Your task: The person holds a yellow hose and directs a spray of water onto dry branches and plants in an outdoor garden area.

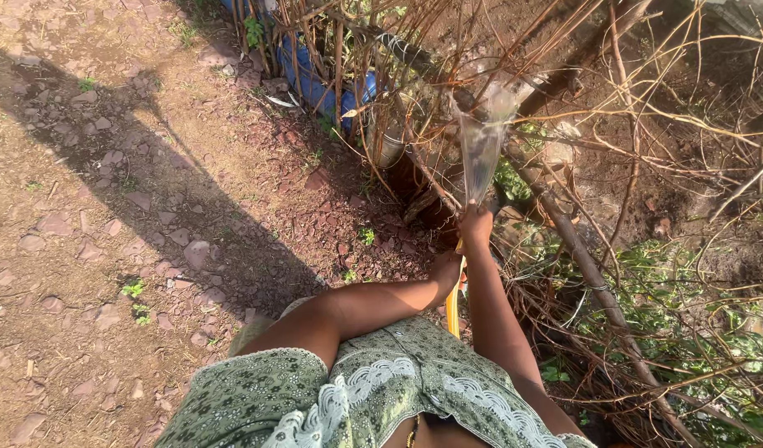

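1. Orange hose (454, 307) runs up between your two forearms, only a short curved stretch of it showing, close against your body and just below your hands.
2. Clear water (482, 145) fans upward and away from the hose's end into the dry branches ahead of you.
3. Your right hand (476, 226) is closed around the tip of the hose, a finger or thumb seemingly pressed over the mouth where the spray begins; the exact pinch is hard to make out.
4. Your left hand (444, 270) sits just below and beside the right one, curled in toward the hose, though whether it truly grips it you cannot tell from this angle.
5. Bare brown branches (597, 274) cross in front of and to the right of your hands, with one thick stem slanting down to the lower right.
6. Green leaves (697, 332) grow low among those branches on the right.
7. Blue barrel (315, 83) lies behind the stems near the top, well beyond your hands.
8. Reddish stony ground (108, 207) spreads to the left, crossed by a long shadow.
9. Green patterned cloth (381, 390) with white lace trim covers your front at the bottom edge.
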